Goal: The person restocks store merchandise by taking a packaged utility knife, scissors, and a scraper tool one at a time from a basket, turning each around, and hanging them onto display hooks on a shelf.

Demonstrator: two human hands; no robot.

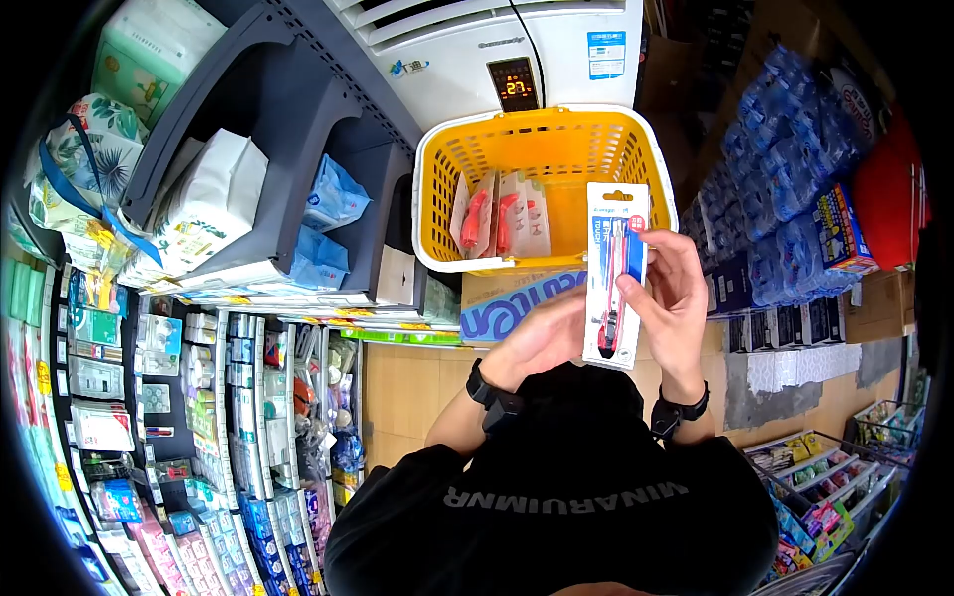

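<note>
The right hand [678, 310] pinches the carded cutter [608, 263], above the yellow basket's near right rim; whether the left hand [542, 343] beside it grips is hidden. A loosened thumb could drop it, or the near rim [497, 264] snag its card. Farther, two red-item packs [472, 221] [524, 219] lie inside left, the white appliance [437, 89] beyond.

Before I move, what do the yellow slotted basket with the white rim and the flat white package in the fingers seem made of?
The yellow slotted basket looks like smooth moulded plastic: regular openings, slight sheen. The flat white package seems to be printed glossy card; whether clear plastic covers its front, I can't tell.
</note>
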